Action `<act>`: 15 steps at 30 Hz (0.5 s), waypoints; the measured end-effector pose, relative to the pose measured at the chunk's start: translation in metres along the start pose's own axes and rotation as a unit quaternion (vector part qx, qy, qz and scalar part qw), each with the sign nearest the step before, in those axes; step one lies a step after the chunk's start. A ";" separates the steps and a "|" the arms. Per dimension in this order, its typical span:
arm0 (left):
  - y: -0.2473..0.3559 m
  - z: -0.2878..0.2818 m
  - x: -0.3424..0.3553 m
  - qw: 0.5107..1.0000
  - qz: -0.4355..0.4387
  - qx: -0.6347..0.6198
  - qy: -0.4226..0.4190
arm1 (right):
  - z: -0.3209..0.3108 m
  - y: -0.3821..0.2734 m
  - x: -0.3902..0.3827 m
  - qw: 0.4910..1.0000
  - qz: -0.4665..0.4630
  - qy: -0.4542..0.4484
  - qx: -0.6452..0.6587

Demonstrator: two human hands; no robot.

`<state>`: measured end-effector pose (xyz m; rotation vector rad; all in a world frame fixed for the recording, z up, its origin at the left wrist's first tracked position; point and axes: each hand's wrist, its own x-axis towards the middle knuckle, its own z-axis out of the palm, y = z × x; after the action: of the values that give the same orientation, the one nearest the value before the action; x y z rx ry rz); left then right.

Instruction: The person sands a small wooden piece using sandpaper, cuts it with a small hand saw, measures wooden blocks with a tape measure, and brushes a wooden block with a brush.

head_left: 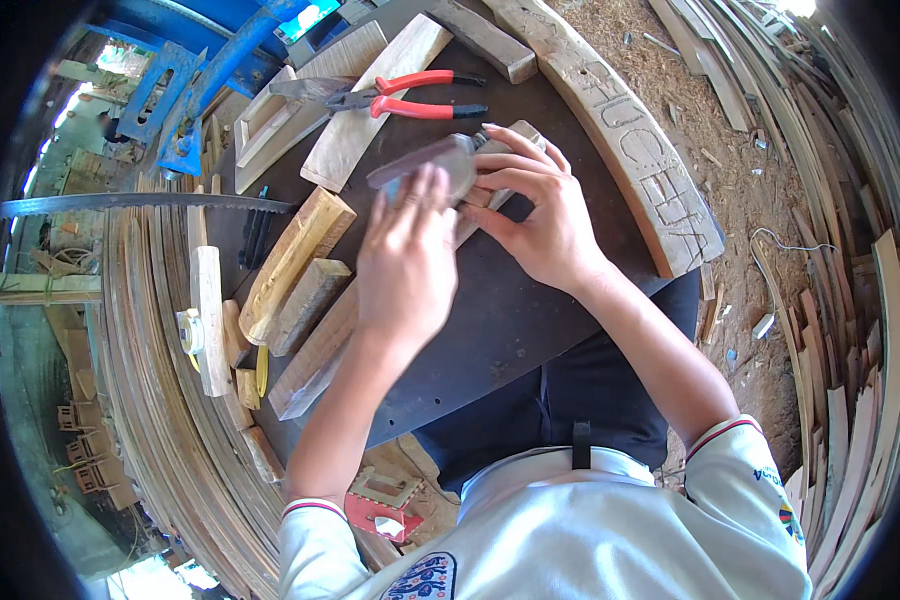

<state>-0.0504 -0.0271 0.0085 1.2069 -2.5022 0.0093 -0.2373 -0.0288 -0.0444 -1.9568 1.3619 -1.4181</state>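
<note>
My left hand [410,240], blurred by motion, curls its fingers over a blurred grey tool [450,160] with a flat, silvery body. Beside it my right hand [525,205] wraps its fingers round a long light wooden piece [465,230] that slants up across the dark worktable [500,310]; some of the piece is hidden under both hands. Red-handled pliers [410,107] lie just beyond, across pale boards [330,150]. To the left of my left hand lie a rounded yellowish offcut [295,250] and a greyer block [310,300].
A curved carved board [620,130] lines the table's right edge. A long saw blade [120,205] reaches in from the left, below blue metal clamp parts [180,130]. A tape measure [190,333] sits among offcuts. Stacked strips [850,400] flank the right; more [150,380] flank the left.
</note>
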 end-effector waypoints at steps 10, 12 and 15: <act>0.009 0.002 -0.008 0.999 0.015 0.045 -0.014 | 0.003 0.006 -0.002 1.000 0.003 0.010 0.007; 0.030 -0.007 -0.018 0.998 0.051 0.020 -0.015 | 0.003 0.004 -0.002 1.000 -0.004 0.022 0.020; 0.002 -0.002 -0.011 0.999 -0.013 0.030 -0.032 | 0.004 0.003 -0.002 1.000 -0.018 0.021 0.008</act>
<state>-0.0453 -0.0176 0.0073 1.2835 -2.5589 0.0406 -0.2354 -0.0293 -0.0488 -1.9610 1.3366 -1.4891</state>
